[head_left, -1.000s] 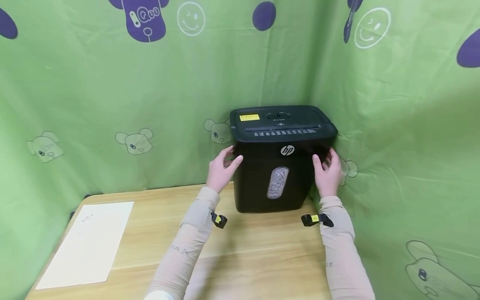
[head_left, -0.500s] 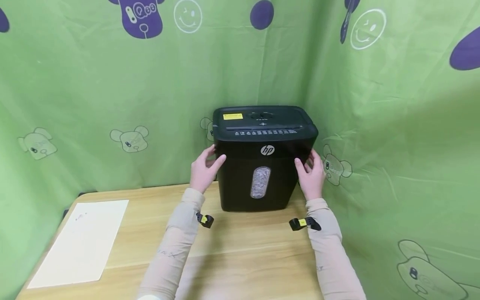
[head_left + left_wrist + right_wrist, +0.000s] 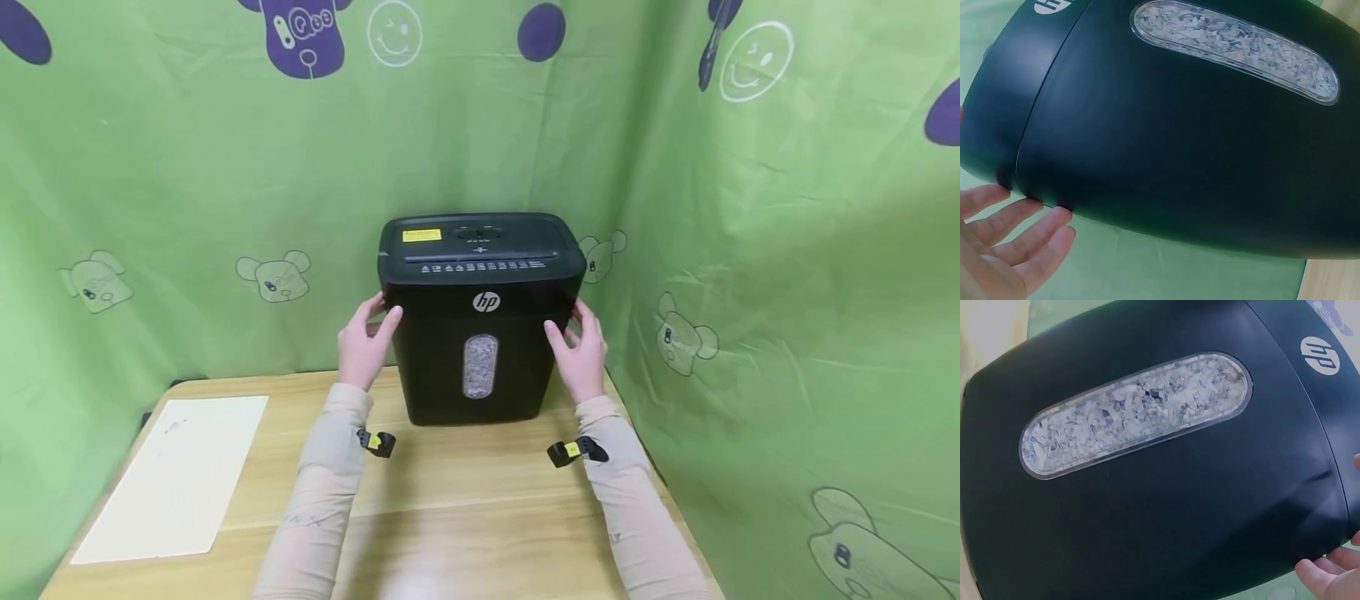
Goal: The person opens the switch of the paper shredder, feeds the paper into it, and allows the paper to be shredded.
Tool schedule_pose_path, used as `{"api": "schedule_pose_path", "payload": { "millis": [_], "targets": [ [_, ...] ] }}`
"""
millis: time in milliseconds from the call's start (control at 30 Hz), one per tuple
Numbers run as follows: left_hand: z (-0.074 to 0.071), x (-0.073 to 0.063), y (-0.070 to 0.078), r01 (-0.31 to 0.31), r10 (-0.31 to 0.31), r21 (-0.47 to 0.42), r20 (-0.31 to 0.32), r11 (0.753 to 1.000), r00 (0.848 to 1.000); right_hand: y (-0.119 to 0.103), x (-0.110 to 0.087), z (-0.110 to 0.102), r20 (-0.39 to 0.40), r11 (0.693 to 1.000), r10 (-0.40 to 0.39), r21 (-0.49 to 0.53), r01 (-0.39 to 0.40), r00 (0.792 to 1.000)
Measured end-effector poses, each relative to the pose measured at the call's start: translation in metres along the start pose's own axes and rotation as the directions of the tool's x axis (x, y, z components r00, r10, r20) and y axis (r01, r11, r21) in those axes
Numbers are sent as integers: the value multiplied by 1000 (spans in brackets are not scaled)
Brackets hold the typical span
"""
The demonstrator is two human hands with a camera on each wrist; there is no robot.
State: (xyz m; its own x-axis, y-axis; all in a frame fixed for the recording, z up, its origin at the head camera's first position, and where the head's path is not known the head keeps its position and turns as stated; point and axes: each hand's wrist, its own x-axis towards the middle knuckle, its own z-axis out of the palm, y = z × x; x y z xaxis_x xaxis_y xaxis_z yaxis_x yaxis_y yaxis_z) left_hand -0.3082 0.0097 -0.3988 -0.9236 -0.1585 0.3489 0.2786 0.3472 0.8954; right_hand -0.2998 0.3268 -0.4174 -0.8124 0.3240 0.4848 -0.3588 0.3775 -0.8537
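A black paper shredder [image 3: 442, 358] with a white hp logo stands upright near the table's back edge in the head view. Pale shreds show through its oval window [image 3: 1138, 412]. My left hand [image 3: 362, 346] holds its left side just below the lid seam, thumb toward the front and fingers at the side. In the left wrist view, several fingertips [image 3: 1054, 219] meet the black casing. On the opposite side my right hand [image 3: 583, 354] holds at a similar height, its thumb also toward the front. The right wrist view catches only part of that hand, at the lower right.
A white sheet of paper [image 3: 176, 475] lies on the left part of the wooden table [image 3: 465, 500]. Green printed curtains [image 3: 465, 150] hang close behind the shredder and along the right. A strap-on wrist camera [image 3: 375, 443] sits on each forearm.
Both hands and the paper shredder have moved left along the table, away from the right curtain. The shredder now faces more squarely forward. The sheet lies where it was.
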Motion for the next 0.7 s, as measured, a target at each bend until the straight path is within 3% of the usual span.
{"api": "schedule_pose_path", "payload": {
  "millis": [300,700],
  "targets": [
    [-34,1,-8,36,-29,54,-115,998,993,-16,-11,37,83,999,-4,53,-1,997],
    [-58,12,-14,116,-103,47,-219,992,970,-27,-19,75,116,996,-30,89,20,993]
  ]
}}
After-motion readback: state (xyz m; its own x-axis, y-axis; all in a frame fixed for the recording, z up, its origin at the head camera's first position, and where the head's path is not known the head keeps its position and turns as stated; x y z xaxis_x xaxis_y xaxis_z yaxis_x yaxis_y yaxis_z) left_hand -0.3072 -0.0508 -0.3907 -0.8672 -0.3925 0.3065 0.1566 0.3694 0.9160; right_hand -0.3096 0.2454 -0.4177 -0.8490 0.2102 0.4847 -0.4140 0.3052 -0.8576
